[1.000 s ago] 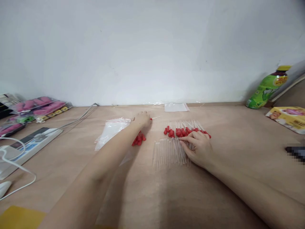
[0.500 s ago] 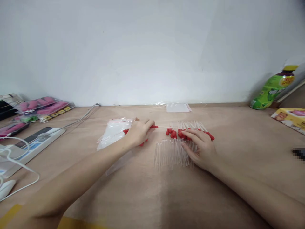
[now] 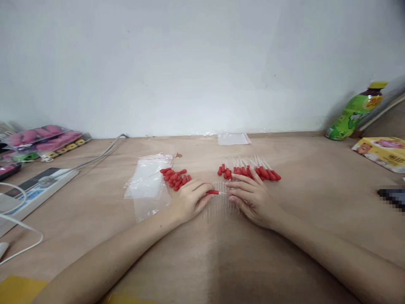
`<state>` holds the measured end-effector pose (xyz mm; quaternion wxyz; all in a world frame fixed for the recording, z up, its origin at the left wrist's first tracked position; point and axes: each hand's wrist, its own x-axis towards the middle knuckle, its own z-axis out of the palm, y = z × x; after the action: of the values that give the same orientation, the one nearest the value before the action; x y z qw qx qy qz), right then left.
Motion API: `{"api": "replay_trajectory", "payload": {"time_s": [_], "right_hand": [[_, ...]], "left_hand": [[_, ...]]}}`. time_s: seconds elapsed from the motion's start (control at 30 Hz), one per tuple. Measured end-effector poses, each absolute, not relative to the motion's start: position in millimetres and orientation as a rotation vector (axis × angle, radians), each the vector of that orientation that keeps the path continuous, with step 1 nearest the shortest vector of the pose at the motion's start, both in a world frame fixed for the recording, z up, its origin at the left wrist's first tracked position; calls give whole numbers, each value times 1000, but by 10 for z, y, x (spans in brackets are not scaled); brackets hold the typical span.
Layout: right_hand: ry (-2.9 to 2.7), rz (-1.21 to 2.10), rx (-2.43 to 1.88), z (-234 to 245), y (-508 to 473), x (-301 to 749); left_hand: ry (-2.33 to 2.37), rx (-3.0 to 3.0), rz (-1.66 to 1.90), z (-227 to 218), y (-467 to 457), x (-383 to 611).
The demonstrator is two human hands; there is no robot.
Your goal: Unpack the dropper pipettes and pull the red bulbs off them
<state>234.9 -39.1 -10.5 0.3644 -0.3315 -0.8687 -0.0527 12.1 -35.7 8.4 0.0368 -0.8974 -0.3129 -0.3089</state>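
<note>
My left hand point(image 3: 191, 199) pinches a red rubber bulb point(image 3: 212, 192) at the middle of the wooden table point(image 3: 284, 236). My right hand point(image 3: 253, 198) pinches a thin clear glass tube point(image 3: 225, 193) whose end meets that bulb. Both hands rest over a row of clear tubes point(image 3: 218, 207) lying side by side. A small pile of loose red bulbs point(image 3: 175, 177) lies just beyond my left hand. Beyond my right hand lies a row of finished droppers with red bulbs point(image 3: 253, 171).
Clear zip bags point(image 3: 147, 181) lie left of the bulbs, another bag point(image 3: 233, 139) by the wall. A white power strip point(image 3: 34, 188) with cables and packets of pink items point(image 3: 41, 137) sit at left. A green bottle point(image 3: 354, 112) and yellow box point(image 3: 379, 152) stand at right.
My left hand drew back from the far bulb pile carrying one red bulb and now meets my right hand, which has picked out a tube, over the tube row.
</note>
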Motion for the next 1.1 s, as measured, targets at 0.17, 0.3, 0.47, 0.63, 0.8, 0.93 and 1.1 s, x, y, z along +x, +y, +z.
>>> {"api": "replay_trajectory", "payload": {"time_s": [0.17, 0.3, 0.47, 0.63, 0.8, 0.93, 1.1], "right_hand": [[-2236, -52, -808, -124, -415, 2311], [-2243, 1, -756, -159, -413, 2285], [-2245, -28, -605, -196, -393, 2279], [-2248, -142, -540, -181, -404, 2309], [-2224, -283, -490, -206, -387, 2357], [-2214, -396, -432, -196, -391, 2389], [-2236, -432, -407, -150, -404, 2453]], "left_hand": [[-830, -2689, -934, 54, -363, 164], [-733, -2603, -973, 32, -361, 184], [-745, -2630, -791, 70, -400, 208], [-750, -2681, -732, 90, -435, 214], [-809, -2739, -673, 108, -439, 198], [-831, -2757, -659, 151, -451, 198], [-791, -2764, -660, 198, -445, 149]]}}
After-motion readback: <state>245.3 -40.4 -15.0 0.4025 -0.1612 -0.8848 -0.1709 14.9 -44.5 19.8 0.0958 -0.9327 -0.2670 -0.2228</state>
